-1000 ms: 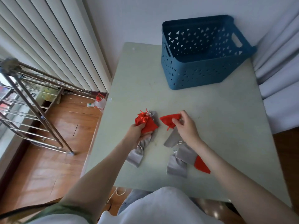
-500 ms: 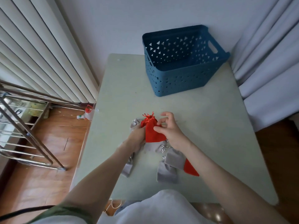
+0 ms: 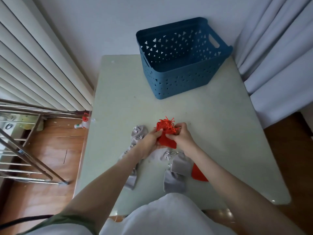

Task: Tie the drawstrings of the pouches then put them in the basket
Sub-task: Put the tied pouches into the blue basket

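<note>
While gripping the red pouch (image 3: 166, 139) just above the near middle of the table (image 3: 211, 119), curls the left hand (image 3: 149, 141) round its body from the left, probably to steady the cloth. Pinches with the right hand (image 3: 182, 138) at the gathered neck, fingers bent onto the drawstrings (image 3: 166, 122), fanned upward in a loose red tuft; likely the spot for drawing the mouth shut and knotting. Cannot tell of any finished knot.

Holds both hands close together on the one pouch, presumably to anchor with one and pull with the other.

Has several grey pouches (image 3: 137, 134) lying flat beneath and beside the wrists: some left of the hands and along the left forearm, others overlapping by the right forearm, with a second red pouch (image 3: 199, 175) partly hidden under that arm. Reads as a waiting pile within easy reach.

Has the blue basket (image 3: 177, 82) standing at the far side of the table, well apart from the hands, open top up; suited to a forward drop after tying.

Beyond the table: white curtain (image 3: 279, 65) to the right, metal drying rack (image 3: 25, 150) and small bottle (image 3: 83, 123) on the wooden floor to the left.
</note>
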`<state>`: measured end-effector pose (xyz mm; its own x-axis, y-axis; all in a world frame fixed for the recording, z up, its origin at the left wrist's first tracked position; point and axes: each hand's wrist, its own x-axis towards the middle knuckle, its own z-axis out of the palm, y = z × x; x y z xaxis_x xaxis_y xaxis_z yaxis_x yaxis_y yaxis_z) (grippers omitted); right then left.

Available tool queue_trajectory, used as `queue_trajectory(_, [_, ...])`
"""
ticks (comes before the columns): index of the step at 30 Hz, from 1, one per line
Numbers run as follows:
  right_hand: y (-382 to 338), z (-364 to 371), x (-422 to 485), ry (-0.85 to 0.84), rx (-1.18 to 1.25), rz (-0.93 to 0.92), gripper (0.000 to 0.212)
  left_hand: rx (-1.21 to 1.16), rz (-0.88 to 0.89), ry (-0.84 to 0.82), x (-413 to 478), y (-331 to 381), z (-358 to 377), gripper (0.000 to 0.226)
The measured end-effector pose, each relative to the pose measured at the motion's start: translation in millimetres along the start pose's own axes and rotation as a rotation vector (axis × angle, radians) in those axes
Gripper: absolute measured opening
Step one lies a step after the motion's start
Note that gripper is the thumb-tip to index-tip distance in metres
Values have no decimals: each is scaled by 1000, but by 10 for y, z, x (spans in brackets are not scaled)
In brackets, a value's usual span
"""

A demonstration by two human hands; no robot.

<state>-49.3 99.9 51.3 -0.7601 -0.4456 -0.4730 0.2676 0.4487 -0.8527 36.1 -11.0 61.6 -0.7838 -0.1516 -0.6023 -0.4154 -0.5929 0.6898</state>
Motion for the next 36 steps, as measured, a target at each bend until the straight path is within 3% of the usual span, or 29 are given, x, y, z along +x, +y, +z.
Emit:
queue_trajectory(3, [-12,-83,-24,-49,-72,-12,41,110,21,-49,21,-62,17,32])
queue_trajectory(7, [161,-461,-21,-246,-45,71,34,234,79,25,100,-177,69,38])
queue_trajectory(9, [359,-694,15,-172,-213,143,36,251,58,55,124,-202,75,38])
queue_trajectory(11, [580,-912,31,-32,-567,202,53,246,21,71,142,-225,95,37])
queue_trajectory(13, [740,-1045,-42,-8,-836,291,73,252,-12,75,162,-255,131,38])
queue_trajectory(15, [877,-1059,-113,-57,-909,344,79,239,-22,77,200,-292,168,41])
queue_trajectory(16, [947,-1037,-126,-59,-908,346,73,226,-30,84,223,-310,196,42])
queue_trajectory(20, [1009,-954,-123,18,-764,225,33,208,-87,110,246,-318,319,38])
queue_trajectory(23, [861,-973,-117,-50,-457,171,31,174,-96,152,295,-310,333,37])
queue_trajectory(28, [329,-950,-197,-280,276,146,27,197,-96,295,394,-217,272,28])
queue_trajectory(30, [153,-856,-194,-377,253,110,26,210,-71,291,401,-164,264,23])
queue_trajectory(32, [41,-706,-159,-386,100,41,25,213,-13,178,384,-126,282,19])
queue_trajectory(36, [-90,-491,-11,-126,61,-55,18,347,140,0,328,-27,295,22])
